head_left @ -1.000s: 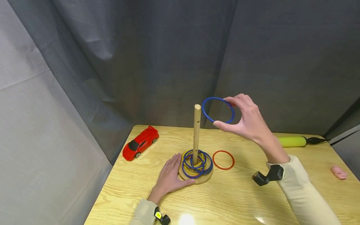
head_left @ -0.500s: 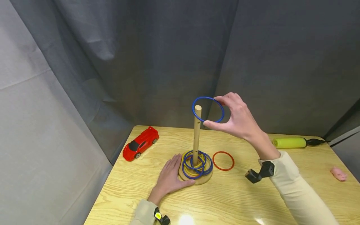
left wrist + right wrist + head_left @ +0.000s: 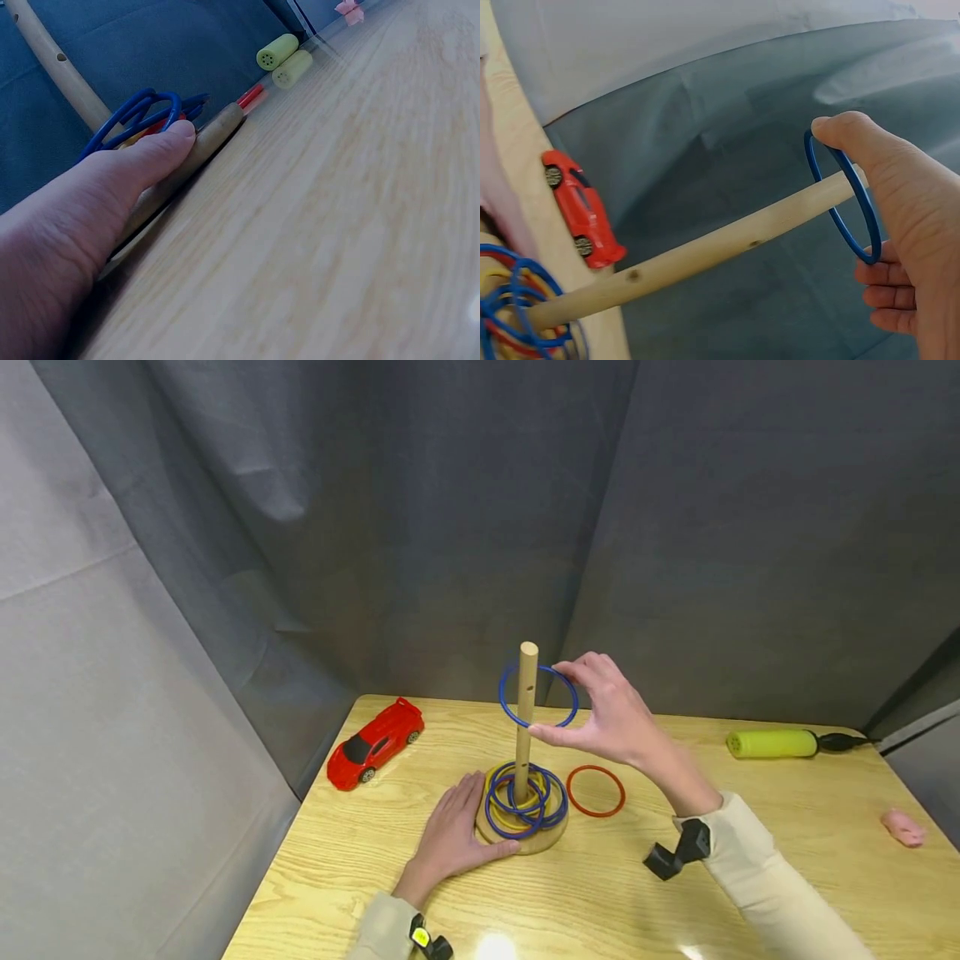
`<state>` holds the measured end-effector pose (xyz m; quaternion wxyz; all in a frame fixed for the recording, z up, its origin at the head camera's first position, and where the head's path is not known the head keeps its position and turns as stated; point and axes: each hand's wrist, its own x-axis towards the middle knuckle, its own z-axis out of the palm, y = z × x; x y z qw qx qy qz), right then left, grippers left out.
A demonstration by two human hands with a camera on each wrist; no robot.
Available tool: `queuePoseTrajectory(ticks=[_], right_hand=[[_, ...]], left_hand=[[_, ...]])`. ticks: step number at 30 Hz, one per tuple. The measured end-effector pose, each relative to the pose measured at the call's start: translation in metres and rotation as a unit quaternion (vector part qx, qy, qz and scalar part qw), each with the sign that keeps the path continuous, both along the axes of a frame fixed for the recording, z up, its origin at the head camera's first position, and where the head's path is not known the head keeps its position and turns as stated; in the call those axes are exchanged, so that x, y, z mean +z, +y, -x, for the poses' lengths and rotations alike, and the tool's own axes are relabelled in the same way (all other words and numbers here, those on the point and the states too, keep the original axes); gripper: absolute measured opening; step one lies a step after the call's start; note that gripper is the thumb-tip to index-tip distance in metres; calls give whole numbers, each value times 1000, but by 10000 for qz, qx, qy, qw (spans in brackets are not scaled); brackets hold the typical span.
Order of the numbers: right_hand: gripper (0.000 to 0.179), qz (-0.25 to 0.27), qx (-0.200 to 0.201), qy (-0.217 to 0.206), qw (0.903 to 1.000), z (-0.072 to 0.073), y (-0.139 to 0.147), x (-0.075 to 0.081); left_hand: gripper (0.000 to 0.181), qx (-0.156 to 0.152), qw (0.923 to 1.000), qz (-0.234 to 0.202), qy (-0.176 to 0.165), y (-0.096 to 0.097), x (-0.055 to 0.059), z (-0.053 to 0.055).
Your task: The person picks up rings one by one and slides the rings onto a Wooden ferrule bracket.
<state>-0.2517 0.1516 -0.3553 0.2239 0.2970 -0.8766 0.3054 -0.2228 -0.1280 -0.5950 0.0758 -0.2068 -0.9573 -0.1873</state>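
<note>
A wooden peg point(image 3: 526, 693) stands upright on its round base point(image 3: 551, 841). Between thumb and fingers my right hand point(image 3: 611, 714) pinches a blue ring point(image 3: 574, 697); the ring encircles the upper peg, just below its top. In the right wrist view, too, the peg runs through this blue ring point(image 3: 866, 214). Several blue, yellow and red rings point(image 3: 517, 831) lie loosely piled around the foot of the peg. My left hand point(image 3: 450, 835) rests against the base's left side, fingers straight, with its thumb point(image 3: 161, 154) along the front edge.
A red ring point(image 3: 622, 797) lies flat on the table just right of the base. At the left is a red toy car point(image 3: 381, 739). Further right are a yellow-green hand pump point(image 3: 772, 743) and a small pink object point(image 3: 903, 827). Grey curtains point(image 3: 465, 527) hang behind.
My right hand has carried the blue ring left over the peg's top, then lowered it so that it surrounds the peg. The left hand has stayed at the base.
</note>
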Motion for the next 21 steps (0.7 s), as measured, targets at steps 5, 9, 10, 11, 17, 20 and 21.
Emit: queuePoseTrajectory(ticks=[5, 9, 10, 11, 17, 20, 21], right_hand=[[87, -152, -45, -182, 9997, -3, -1, -29], [86, -166, -103, -268, 9994, -5, -3, -59], [85, -162, -126, -308, 9993, -6, -3, -68], [84, -144, -145, -370, 9991, -7, -4, -77], [83, -62, -261, -790, 9965, -16, -7, -130], [86, -124, -348, -840, 9958, -19, -8, -149], [86, -129, -367, -847, 9956, -20, -9, -153]], left_hand=[[131, 7, 10000, 59, 36, 1, 1, -1], [130, -11, 9999, 95, 94, 1, 1, -1], [130, -14, 9999, 102, 119, 0, 1, -1], [130, -18, 9999, 103, 129, 0, 1, -1], [129, -15, 9999, 79, 85, 0, 2, -2], [129, -27, 9999, 57, 88, 0, 3, -3], [128, -32, 9999, 50, 94, 0, 2, -3]])
